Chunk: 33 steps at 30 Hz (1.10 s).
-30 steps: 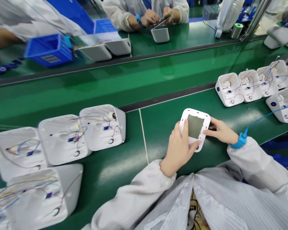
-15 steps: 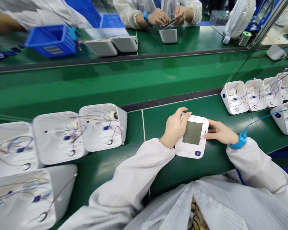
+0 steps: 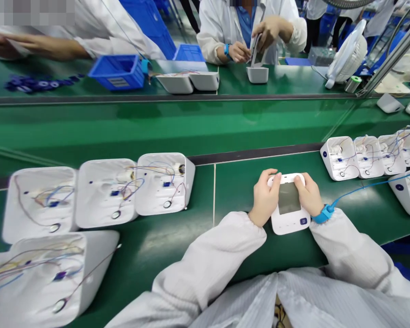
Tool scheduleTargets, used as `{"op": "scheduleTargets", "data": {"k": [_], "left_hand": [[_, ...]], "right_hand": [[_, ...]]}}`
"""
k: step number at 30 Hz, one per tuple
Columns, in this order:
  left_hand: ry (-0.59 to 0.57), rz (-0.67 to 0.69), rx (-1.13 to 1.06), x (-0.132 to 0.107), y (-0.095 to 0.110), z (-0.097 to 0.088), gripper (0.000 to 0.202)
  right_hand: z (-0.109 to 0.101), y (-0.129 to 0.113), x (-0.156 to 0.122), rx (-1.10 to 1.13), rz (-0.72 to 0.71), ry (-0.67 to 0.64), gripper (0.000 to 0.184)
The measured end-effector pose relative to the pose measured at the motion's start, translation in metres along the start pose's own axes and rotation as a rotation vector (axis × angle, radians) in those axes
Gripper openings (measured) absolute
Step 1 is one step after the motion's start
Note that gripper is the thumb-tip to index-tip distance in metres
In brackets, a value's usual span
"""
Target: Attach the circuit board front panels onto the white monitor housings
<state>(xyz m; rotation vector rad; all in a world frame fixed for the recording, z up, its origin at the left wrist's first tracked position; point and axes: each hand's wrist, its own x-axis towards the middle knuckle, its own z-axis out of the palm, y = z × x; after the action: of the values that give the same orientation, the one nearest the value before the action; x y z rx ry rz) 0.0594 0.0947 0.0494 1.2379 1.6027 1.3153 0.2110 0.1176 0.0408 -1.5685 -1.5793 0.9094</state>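
Panel [image 3: 289,200] between fingers [image 3: 276,183]. On near bench [image 3: 237,191]: housings [image 3: 104,198] left of fingers, wires [image 3: 126,190] inside; second housing group [image 3: 338,157] right and ahead. Far bench [image 3: 234,86], beyond fingers: bin [image 3: 119,83] left, fan [image 3: 348,54] right.

A single camera, worn on the head, looks forward and steeply down past the wearer's own coat [image 3: 246,300]. The left hand [image 3: 265,199] and right hand [image 3: 308,193] sit near, right of centre; the wide view reaches across the bench [image 3: 177,246] to a co-worker [image 3: 245,27] farther off.
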Motion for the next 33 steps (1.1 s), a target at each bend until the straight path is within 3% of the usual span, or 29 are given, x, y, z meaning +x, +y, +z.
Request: {"op": "scheduleTargets", "data": {"k": [6, 10, 13, 16, 18, 20, 22, 23, 25, 27, 30, 33], "left_hand": [[-0.099, 0.045, 0.091, 0.014, 0.000, -0.001, 0.026], [-0.189, 0.256, 0.405, 0.033, 0.013, -0.006, 0.040], [-0.267, 0.416, 0.663, 0.024, 0.021, -0.016, 0.072], [-0.491, 0.427, 0.764, -0.006, 0.014, -0.024, 0.122], [-0.599, 0.478, 0.787, -0.025, 0.007, -0.026, 0.131], [-0.633, 0.532, 0.782, -0.034, 0.002, -0.028, 0.129], [-0.620, 0.571, 0.755, -0.034, 0.001, -0.028, 0.125], [-0.610, 0.584, 0.734, -0.033, 0.001, -0.028, 0.123], [-0.607, 0.594, 0.679, -0.031, 0.001, -0.026, 0.115], [-0.620, 0.586, 0.631, -0.031, -0.001, -0.024, 0.106], [-0.632, 0.591, 0.600, -0.036, -0.006, -0.022, 0.103], [-0.628, 0.606, 0.600, -0.040, -0.008, -0.020, 0.103]], "right_hand": [[-0.003, 0.001, 0.005, -0.057, -0.017, -0.003, 0.045], [-0.019, -0.004, 0.003, -0.266, -0.014, 0.019, 0.046], [-0.043, -0.009, -0.015, -0.476, 0.003, -0.085, 0.049], [-0.070, -0.017, -0.041, -0.617, 0.041, -0.284, 0.056], [-0.083, -0.025, -0.055, -0.756, 0.039, -0.362, 0.058], [-0.088, -0.036, -0.061, -0.933, -0.067, -0.293, 0.048], [-0.083, -0.047, -0.058, -1.027, -0.295, -0.202, 0.037], [-0.077, -0.051, -0.055, -1.018, -0.432, -0.209, 0.040], [-0.064, -0.054, -0.046, -0.951, -0.677, -0.357, 0.057], [-0.051, -0.051, -0.036, -0.906, -0.831, -0.548, 0.072], [-0.043, -0.042, -0.026, -0.902, -0.894, -0.721, 0.082], [-0.046, -0.037, -0.024, -0.908, -0.905, -0.770, 0.085]]}}
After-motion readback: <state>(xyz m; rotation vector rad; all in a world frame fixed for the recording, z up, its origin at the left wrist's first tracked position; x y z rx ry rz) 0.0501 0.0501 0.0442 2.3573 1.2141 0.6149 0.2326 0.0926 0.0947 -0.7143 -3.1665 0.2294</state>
